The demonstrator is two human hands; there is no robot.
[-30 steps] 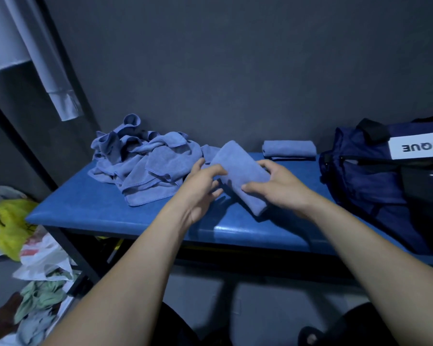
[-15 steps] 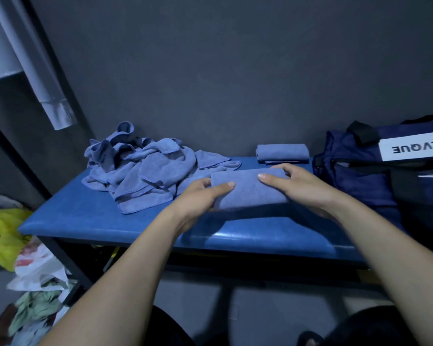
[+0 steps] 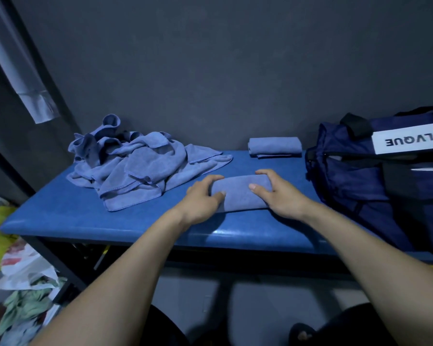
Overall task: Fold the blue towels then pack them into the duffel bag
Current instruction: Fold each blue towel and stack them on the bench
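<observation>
Blue folded towel [image 3: 238,193], between both hands

Folded towel in front: a blue towel [image 3: 238,194] folded into a thick, compact oblong, lying flat near the front edge of the bench [image 3: 85,221], a little right of its middle, long side parallel to that edge.
Second folded towel: an identical blue bundle [image 3: 275,146], folded neatly, lying flat at the back edge of the bench.
Unfolded towels: a crumpled heap of blue towels [image 3: 138,166] with stitched hems showing, spread over the back left part of the bench.
Duffel bag: a navy bag [image 3: 360,186] with black straps and a white label, standing at the right end of the bench.
</observation>
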